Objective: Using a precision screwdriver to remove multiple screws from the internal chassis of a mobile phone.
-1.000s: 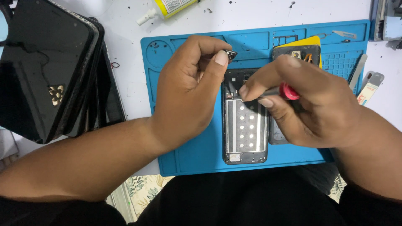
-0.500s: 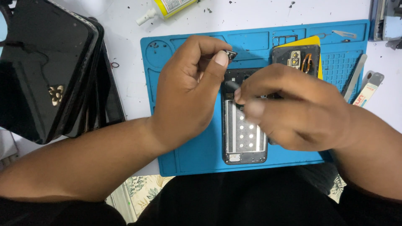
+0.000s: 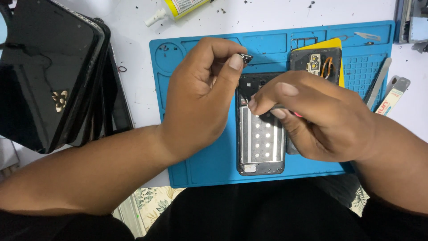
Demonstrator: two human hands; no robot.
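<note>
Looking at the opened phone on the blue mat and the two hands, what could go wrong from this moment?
1. The left hand pinches a small dark part only at the fingertips; it could slip and get lost on the blue mat.
2. The right hand presses a red-handled tool into the opened phone frame; a slip may scratch the inside.
3. The frame lies loose and might shift under pressure.

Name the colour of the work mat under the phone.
Blue mat, clearest in the head view.

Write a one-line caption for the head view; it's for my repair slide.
Left hand pinches a small dark part while right hand works a tool on an opened phone lying on a blue mat.
</note>
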